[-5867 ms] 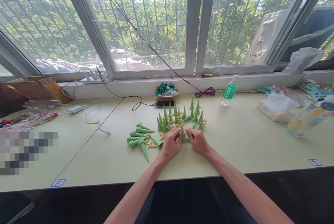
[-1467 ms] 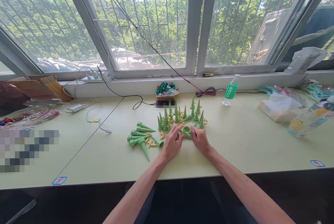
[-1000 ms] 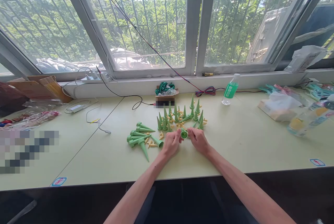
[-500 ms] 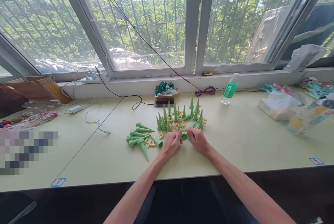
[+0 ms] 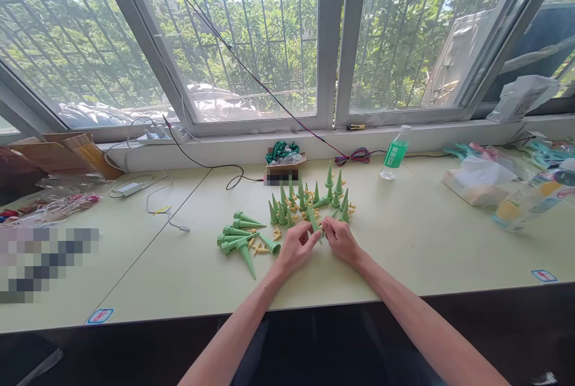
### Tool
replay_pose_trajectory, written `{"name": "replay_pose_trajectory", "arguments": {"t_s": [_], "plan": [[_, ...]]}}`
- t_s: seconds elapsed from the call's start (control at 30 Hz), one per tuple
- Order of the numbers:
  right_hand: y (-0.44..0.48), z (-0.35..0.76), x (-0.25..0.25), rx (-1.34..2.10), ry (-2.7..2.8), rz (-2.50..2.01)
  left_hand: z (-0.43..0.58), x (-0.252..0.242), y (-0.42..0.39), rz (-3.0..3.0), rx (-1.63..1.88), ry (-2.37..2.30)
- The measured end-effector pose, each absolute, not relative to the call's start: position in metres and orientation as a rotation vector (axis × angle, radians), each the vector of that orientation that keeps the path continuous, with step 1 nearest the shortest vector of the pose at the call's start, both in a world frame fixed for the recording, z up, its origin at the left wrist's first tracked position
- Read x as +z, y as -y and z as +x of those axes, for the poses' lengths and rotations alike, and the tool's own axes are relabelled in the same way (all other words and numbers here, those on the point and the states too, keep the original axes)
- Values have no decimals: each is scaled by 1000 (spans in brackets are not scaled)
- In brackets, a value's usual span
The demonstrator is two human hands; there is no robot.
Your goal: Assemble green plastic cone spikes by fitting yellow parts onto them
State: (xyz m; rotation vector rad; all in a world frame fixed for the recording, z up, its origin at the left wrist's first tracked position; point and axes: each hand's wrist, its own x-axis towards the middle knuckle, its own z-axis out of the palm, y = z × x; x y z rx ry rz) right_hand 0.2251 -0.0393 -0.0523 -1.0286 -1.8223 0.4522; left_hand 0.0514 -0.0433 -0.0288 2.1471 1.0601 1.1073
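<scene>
Across the left of the worktop [image 5: 171, 272], lying green spikes [image 5: 240, 235] sit just beside the left hand [image 5: 294, 248]. I see it and the right hand [image 5: 342, 241] both closed, fingertips pinching one green spike [image 5: 313, 221] low over the worktop, just in front of the standing spikes [image 5: 309, 197]. I judge a slip could topple those uprights or scatter the yellow bits [image 5: 259, 248]. Rightward, bare surface runs out to the bottle [image 5: 394, 157]; the near edge is well apart.
</scene>
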Motion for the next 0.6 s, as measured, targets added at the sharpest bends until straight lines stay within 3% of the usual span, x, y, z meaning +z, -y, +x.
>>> {"name": "replay_pose_trajectory", "arguments": {"t_s": [0.6], "plan": [[40, 224, -52, 415, 1835, -1065, 54, -39, 37, 2108, 1228, -1034]]}}
